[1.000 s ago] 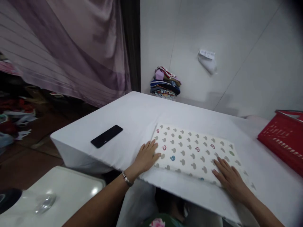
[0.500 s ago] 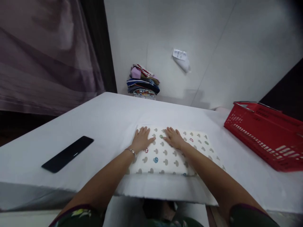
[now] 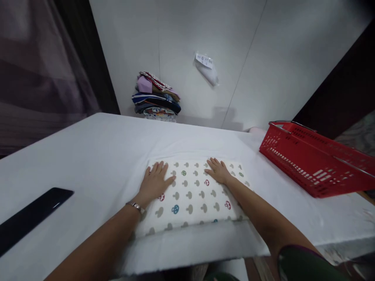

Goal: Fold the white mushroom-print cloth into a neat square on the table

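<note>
A white cloth printed with grey, red, blue and green mushrooms (image 3: 193, 195) lies flat on the white-covered table. On its upper left part rests my left hand (image 3: 154, 182), palm down with the fingers spread; a bracelet circles the wrist. My right hand (image 3: 218, 171) lies palm down near the cloth's upper right, its fingers also apart. Neither hand grips anything. The cloth's near edge runs close to the table's front edge.
To the right stands a red plastic basket (image 3: 313, 160). A dark flat object (image 3: 32, 218) lies at the left. Folded fabrics (image 3: 158, 95) are stacked beyond the far edge of the table (image 3: 96, 152). A plastic packet (image 3: 206, 69) hangs on the wall.
The view has shifted, so the table's things sit further left in it. My right hand has moved right across the cloth, and the hands are now further apart.
</note>
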### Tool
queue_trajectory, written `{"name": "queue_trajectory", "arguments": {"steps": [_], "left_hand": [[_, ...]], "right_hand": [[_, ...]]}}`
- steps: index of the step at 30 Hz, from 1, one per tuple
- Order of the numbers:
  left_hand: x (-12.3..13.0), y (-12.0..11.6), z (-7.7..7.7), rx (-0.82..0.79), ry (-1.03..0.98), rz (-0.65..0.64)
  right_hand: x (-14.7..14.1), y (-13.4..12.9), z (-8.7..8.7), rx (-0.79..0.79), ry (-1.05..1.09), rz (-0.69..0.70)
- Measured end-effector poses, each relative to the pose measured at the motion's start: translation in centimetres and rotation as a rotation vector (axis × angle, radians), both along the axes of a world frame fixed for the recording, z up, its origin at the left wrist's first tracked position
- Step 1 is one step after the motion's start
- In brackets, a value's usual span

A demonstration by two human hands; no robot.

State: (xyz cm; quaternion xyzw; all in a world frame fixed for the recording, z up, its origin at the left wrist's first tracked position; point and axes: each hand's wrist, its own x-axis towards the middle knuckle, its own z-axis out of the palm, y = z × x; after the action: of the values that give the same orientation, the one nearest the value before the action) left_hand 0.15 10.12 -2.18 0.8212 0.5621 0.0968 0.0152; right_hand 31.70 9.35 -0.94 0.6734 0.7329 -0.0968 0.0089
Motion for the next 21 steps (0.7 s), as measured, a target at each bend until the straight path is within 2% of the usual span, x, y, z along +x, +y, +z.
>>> {"name": "queue_trajectory", "arguments": {"steps": [3,7,10,13,17,21], "left_hand": [[-0.1,0.1,-0.3,0.022,0.003,0.004],[-0.1,0.2,-0.3,-0.007,0.002,0.01],[-0.1,0.3,0.5,-0.07,-0.005,0.016],[0.3,0.9,1.8,-0.08,-0.027,0.036],[1.2,2.8,3.1,-0.015,-0.033,-0.023],[1.8,5.6,3.7,-0.147,0.036,-0.055]], "right_hand": [[0.3,0.3,-0.3,0.007,0.034,0.019],[1.6,0.4,0.6,0.005,0.108,0.028],[4.2,0.6,1.7,0.048,0.08,-0.019],[6.7,1.1,2.3,0.024,0.048,-0.012],[8.2,2.7,2.5,-0.055,-0.007,-0.036],[8.3,4.2,3.1,-0.138,-0.039,-0.045]]}}
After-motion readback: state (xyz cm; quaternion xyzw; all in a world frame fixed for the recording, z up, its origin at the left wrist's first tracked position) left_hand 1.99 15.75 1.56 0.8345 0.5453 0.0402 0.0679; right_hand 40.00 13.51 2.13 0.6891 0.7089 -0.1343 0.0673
